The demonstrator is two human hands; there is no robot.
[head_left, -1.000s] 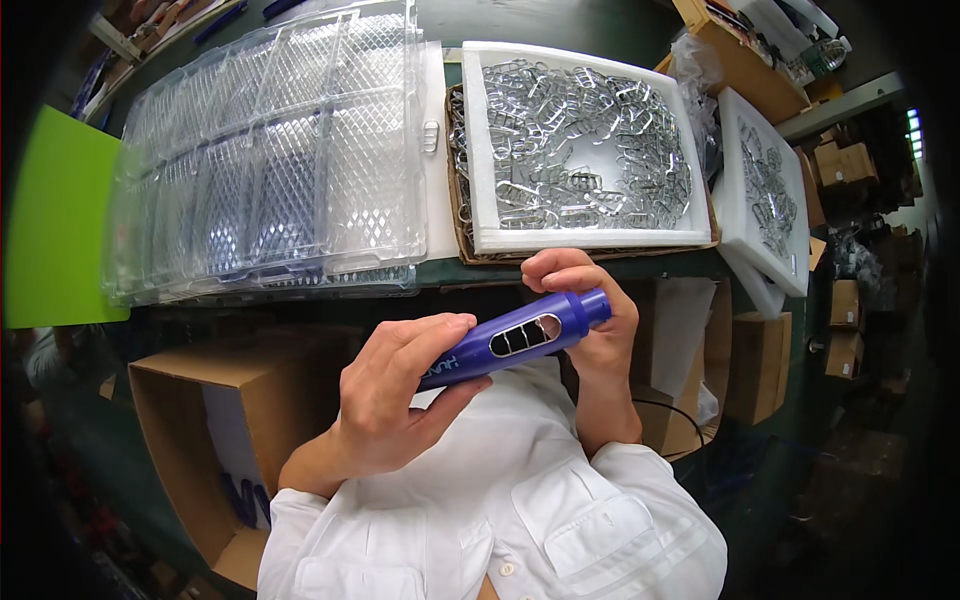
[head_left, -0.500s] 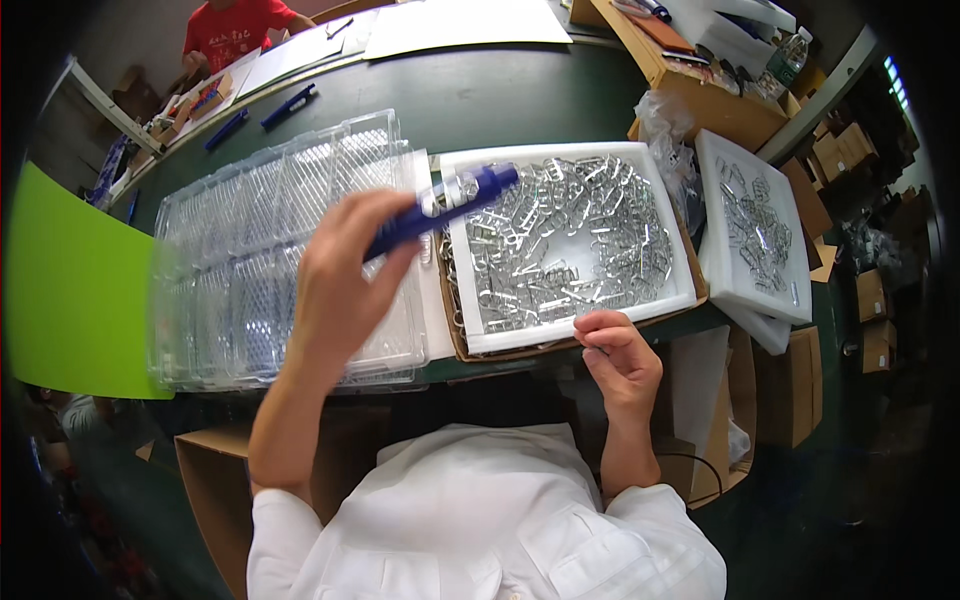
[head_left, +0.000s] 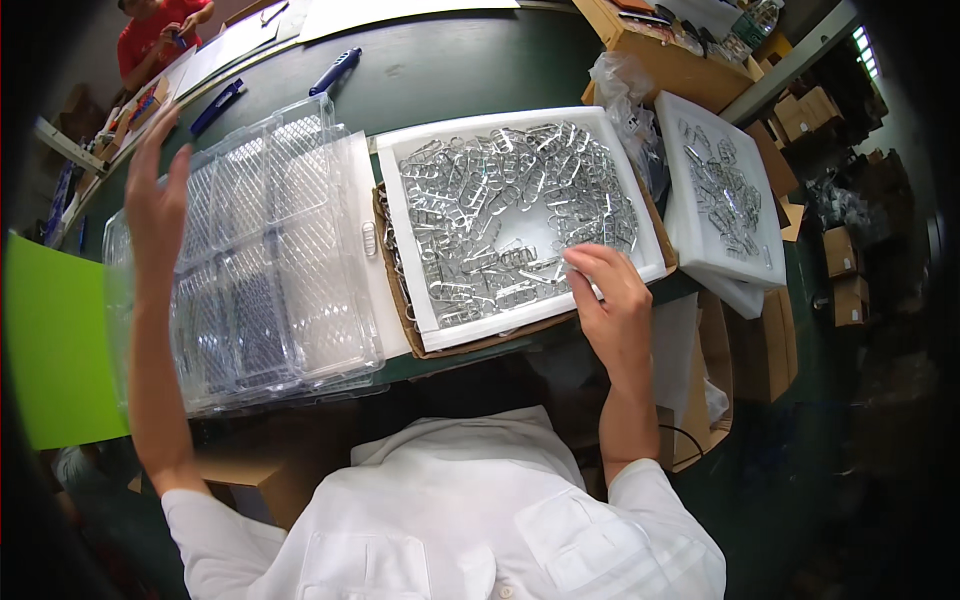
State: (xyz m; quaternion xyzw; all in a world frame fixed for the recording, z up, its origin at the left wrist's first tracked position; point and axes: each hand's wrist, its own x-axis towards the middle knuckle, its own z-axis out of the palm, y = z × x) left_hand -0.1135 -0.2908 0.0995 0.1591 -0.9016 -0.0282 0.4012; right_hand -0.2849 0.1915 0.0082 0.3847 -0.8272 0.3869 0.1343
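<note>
My left hand (head_left: 155, 200) is raised over the left side of the clear plastic trays (head_left: 230, 260), fingers apart and nothing visible in it. Beyond the trays, a blue pen-shaped device (head_left: 337, 70) lies on the dark green table, with another blue device (head_left: 217, 107) to its left. My right hand (head_left: 612, 300) is at the front right of a white foam tray (head_left: 440, 335) heaped with small shiny metal clips (head_left: 460, 190). Its thumb and fingertips are drawn together at the pile; whatever is between them is too small to name. One loose clip (head_left: 369, 238) lies beside the tray.
A second white foam tray (head_left: 690, 200) with metal clips leans at the right, beside a crumpled plastic bag (head_left: 622, 85). A bright green sheet (head_left: 60, 350) stands at the left. Cardboard boxes (head_left: 755, 345) are below the table. A person in red (head_left: 150, 40) is across the table.
My left hand has let go of the blue device and swung left. My right hand has moved up to the clips. The view has shifted, so the trays appear farther left and higher.
</note>
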